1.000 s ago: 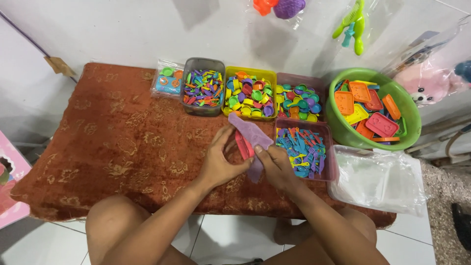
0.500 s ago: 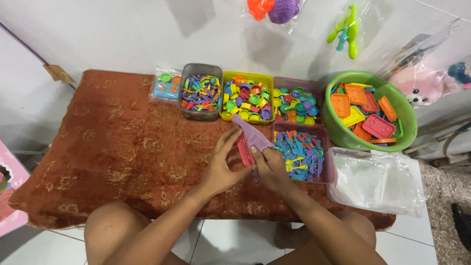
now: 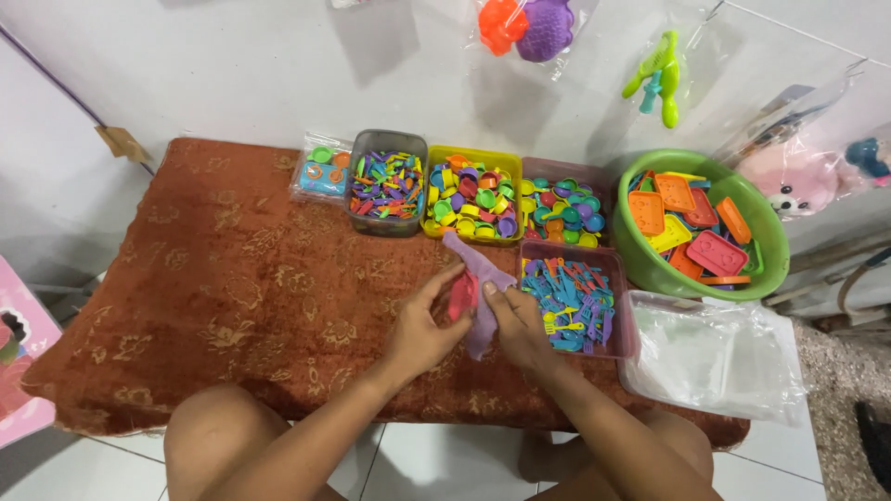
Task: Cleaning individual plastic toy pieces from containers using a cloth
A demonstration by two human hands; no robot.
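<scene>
Currently both hands, left (image 3: pixel 422 329) & right (image 3: pixel 520 325), are gripping a small clear bag (image 3: pixel 481 297), fingers pinching w/ a red piece (image 3: pixel 461 295) going in. One filled packet (image 3: pixel 320 172) is lying by the trays; lots of pieces still waiting.

I am pinching a thin, clear, slightly glossy plastic bag (image 3: pixel 483 297) over a smooth red plastic piece (image 3: pixel 461 295). Beneath is lying a matt, rust-brown patterned woven cloth (image 3: pixel 232 288), with a glossy green plastic bowl (image 3: pixel 650 269) sitting beside.

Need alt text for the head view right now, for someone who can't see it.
Both hands, left hand and right hand, hold a clear bag with a red toy piece over a rust-red cushion. Beyond them sit bins of small colourful plastic toys and a green basin.
</scene>
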